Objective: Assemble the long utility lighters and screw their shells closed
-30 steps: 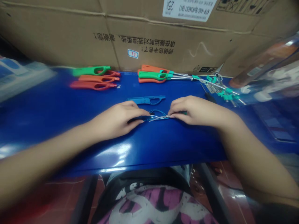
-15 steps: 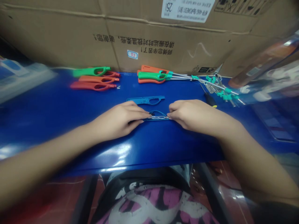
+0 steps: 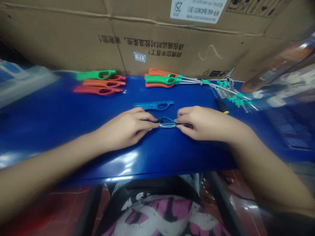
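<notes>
Low over the table, my left hand (image 3: 130, 126) is closed on the left end of a blue lighter handle half (image 3: 167, 118), hiding much of it. A thin white wire (image 3: 168, 125) runs along its open loop. My right hand (image 3: 209, 123) pinches the other end, where a small dark piece (image 3: 182, 124) shows between the fingers; its kind is unclear. Just behind lies a second blue handle half (image 3: 150, 105), inner side up.
Red, orange and green lighter handles (image 3: 103, 84) lie at the back left. Several lighters with metal tubes (image 3: 161, 80) lie at the back centre. A screwdriver (image 3: 221, 105) and small metal and teal parts (image 3: 228, 90) are at right. A cardboard box (image 3: 73, 39) walls the rear.
My right fingers have shifted slightly, and a dark piece now shows between them. The white wire bows out more along the handle half. My left hand stays nearly in place.
</notes>
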The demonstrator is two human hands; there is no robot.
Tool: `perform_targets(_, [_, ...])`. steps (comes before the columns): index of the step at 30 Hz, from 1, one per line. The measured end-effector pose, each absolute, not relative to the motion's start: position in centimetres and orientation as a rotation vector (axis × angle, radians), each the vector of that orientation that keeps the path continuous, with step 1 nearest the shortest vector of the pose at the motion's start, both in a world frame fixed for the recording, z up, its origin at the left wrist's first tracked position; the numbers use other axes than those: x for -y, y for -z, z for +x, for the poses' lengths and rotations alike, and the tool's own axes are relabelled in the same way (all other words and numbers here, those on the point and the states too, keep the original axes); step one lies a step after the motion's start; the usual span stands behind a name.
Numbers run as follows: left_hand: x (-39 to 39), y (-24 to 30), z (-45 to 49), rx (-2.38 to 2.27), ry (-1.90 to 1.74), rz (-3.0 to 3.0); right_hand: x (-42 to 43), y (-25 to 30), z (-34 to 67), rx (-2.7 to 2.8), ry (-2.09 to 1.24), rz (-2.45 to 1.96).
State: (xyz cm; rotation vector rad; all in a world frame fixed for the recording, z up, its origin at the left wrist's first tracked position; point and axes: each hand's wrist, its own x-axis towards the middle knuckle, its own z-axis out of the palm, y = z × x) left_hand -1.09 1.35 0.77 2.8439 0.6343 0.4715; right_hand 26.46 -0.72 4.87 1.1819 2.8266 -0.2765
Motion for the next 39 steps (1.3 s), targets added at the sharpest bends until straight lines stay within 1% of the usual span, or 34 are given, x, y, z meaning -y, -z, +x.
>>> perform_targets(4, [-1.3,-0.7,-1.2,-0.619,-0.444,2.862,-0.3,-3.7,26.4,-2.949,0.471,1.272])
perform_targets(7, [-1.3,-0.7,-1.3,-0.619,-0.422,2.872,-1.2,-3.0,26.5,-2.994,0.686,1.291])
perform_targets(10, [-1.2,-0.7,-1.3,-0.623,-0.407,2.885,-1.6,-2.7,26.7,-3.027,0.868,1.241])
perform_targets(12, [-1.2,-0.7,-1.3,-0.622,-0.397,2.887,-1.6,-2.7,26.7,-3.046,0.912,1.173])
perform_targets(17, [-1.2,-0.6,-1.3,-0.641,-0.408,2.871,-1.3,-3.0,26.6,-3.045,0.915,1.111])
perform_targets(23, [-1.2,-0.7,-1.3,-0.623,-0.459,2.835,-1.1,-3.2,26.7,-3.0,1.016,1.06])
perform_targets(26, [-1.1,-0.7,-1.4,-0.608,-0.429,2.844,-1.2,-3.0,26.5,-3.023,0.958,1.086])
perform_targets(32, [-1.0,-0.8,-1.4,-0.611,-0.434,2.841,-0.8,-2.6,25.3,-2.975,0.686,1.23])
perform_targets(35, [-1.0,-0.7,-1.3,-0.606,-0.454,2.857,-0.6,-2.5,25.1,-2.967,0.697,1.274])
perform_targets(39, [-1.1,-0.5,-1.2,-0.598,-0.543,2.847,-0.6,-2.3,24.9,-2.986,0.79,1.271])
